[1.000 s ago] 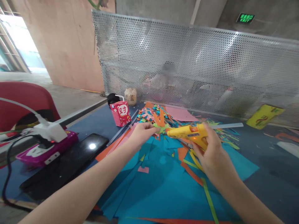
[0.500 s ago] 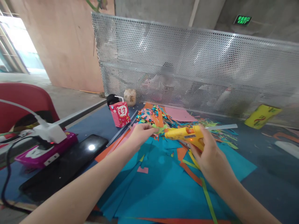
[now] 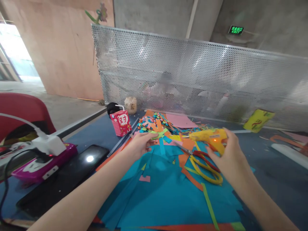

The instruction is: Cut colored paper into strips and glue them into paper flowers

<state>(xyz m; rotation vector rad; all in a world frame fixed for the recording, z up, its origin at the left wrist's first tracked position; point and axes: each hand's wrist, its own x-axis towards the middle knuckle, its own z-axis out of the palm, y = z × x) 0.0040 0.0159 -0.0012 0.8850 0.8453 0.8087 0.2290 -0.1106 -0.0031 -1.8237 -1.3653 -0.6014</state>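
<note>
Burn risk: glue gun
My left hand pinches green paper above blue sheets; my right hand grips the gun. If I drift left, its tip could burn skin.

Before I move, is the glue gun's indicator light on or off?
On: an orange light glows on the side of the yellow glue gun in the right hand. Whether it is hot, I cannot tell.
</note>
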